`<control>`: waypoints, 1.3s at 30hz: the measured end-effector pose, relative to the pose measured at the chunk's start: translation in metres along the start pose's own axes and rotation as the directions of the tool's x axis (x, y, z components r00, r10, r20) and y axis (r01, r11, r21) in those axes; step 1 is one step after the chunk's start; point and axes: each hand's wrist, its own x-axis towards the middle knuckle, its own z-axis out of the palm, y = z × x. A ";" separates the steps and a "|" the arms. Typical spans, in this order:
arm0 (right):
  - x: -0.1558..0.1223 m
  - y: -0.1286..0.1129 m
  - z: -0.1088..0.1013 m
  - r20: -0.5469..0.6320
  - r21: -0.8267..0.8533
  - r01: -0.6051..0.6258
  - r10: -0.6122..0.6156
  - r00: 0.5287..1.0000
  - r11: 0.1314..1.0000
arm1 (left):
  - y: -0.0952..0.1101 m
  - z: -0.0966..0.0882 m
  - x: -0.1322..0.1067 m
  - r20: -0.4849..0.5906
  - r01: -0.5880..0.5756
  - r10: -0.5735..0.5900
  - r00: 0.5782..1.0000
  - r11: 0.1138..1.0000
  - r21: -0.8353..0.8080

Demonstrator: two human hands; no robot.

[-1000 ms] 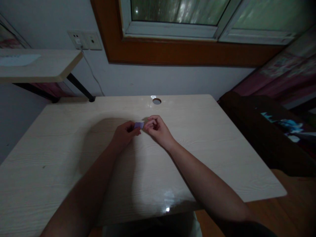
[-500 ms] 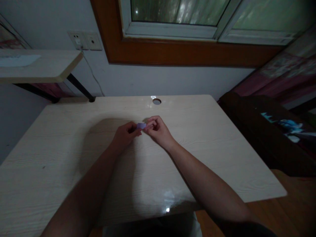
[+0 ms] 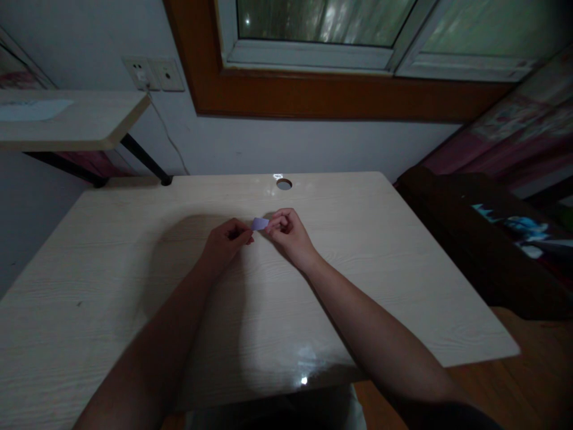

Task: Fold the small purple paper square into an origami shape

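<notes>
A small piece of purple paper (image 3: 260, 224) is stretched between my two hands, over the far middle of the pale wood-grain desk (image 3: 358, 239). My left hand (image 3: 227, 240) pinches its left corner between thumb and forefinger. On the other side, my right hand (image 3: 290, 232) grips the right edge with thumb and fingertips, its fingers curled. Most of the paper's face shows between the fingertips; the gripped ends are hidden. Both forearms reach in from the near edge of the desk.
Behind the hands, a round cable hole (image 3: 284, 184) sits near the desk's back edge. A raised shelf (image 3: 102, 122) on black legs stands at the left, below a wall socket (image 3: 154, 74) with a plugged-in cable. Dark furniture (image 3: 447, 239) lies beyond the right edge.
The purple paper has tilted, and more of its face shows now. My left hand has shifted slightly left, and its grip has moved to the paper's corner.
</notes>
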 end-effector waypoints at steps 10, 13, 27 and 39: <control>-0.001 -0.002 0.001 -0.010 0.040 -0.003 0.004 1.000 0.999 | -0.009 0.001 0.002 -0.005 -0.020 0.020 1.000 0.998 -0.063; -0.001 -0.002 0.001 -0.012 0.037 -0.003 0.003 1.000 0.999 | -0.011 0.001 0.002 0.003 -0.019 0.019 1.000 0.997 -0.070; -0.001 -0.002 0.000 0.043 0.012 0.006 -0.007 0.999 1.000 | -0.007 0.000 0.002 0.008 -0.020 0.021 1.000 0.994 -0.109; -0.002 -0.002 0.002 0.064 0.036 -0.034 0.032 0.997 0.999 | -0.009 -0.001 0.002 0.019 -0.022 0.024 1.000 0.997 -0.069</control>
